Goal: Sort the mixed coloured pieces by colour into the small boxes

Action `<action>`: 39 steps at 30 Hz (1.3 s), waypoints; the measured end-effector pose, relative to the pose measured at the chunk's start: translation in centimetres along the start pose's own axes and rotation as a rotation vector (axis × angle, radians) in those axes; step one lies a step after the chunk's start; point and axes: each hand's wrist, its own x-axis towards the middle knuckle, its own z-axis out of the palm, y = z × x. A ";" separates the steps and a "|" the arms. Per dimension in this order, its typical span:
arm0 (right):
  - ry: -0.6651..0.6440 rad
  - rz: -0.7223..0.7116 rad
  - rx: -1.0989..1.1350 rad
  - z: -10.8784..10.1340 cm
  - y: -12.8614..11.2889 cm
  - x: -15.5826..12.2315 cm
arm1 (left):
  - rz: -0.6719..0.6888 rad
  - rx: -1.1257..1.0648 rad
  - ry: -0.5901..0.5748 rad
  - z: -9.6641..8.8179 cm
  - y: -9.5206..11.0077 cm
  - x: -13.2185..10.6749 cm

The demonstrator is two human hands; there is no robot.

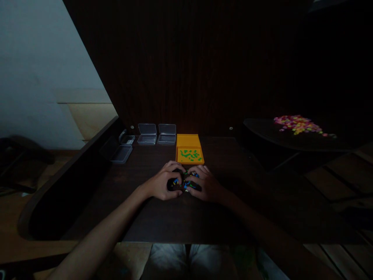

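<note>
A loose pile of small blue, green, yellow and white pieces, like tiny building bricks [189, 185], lies on the dark table. My left hand [163, 181] curves around the pile's left side, thumb and fingers apart. On the other side, my right hand [208, 184] arches over the pile with its fingers bent and spread. Neither hand visibly lifts a piece; some fingertips are hard to make out in the dim light. Just beyond my hands is an opened yellow box [203, 157], with several green pieces [190, 155] scattered inside.
Two clear plastic boxes [147, 139] [167, 139] stand opened against the back panel. Farther left are another clear box [121, 154] and a smaller case [127, 139], by the raised side panel. Colourful beads or small flowers [300, 124] lie on a dark curved shelf [262, 131] at right.
</note>
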 end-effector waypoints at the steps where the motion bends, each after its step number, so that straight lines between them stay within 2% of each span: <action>1: 0.006 0.005 -0.005 0.0 0.0 0.0 | 0.005 -0.008 -0.007 0.0 0.0 0.0; 12: 0.069 0.101 -0.003 0.3 0.1 0.2 | -0.004 -0.034 -0.003 -0.1 -0.2 -0.2; 24: 0.088 0.040 0.046 0.3 0.2 0.0 | -0.005 -0.050 0.010 -0.2 -0.4 -0.2; 29: 0.058 -0.063 0.096 -0.1 -0.1 -0.1 | 0.003 -0.035 -0.011 0.0 -0.6 -0.2; 39: -0.007 -0.086 0.129 -0.5 -0.6 -0.1 | -0.010 -0.013 0.010 0.1 -0.9 -0.4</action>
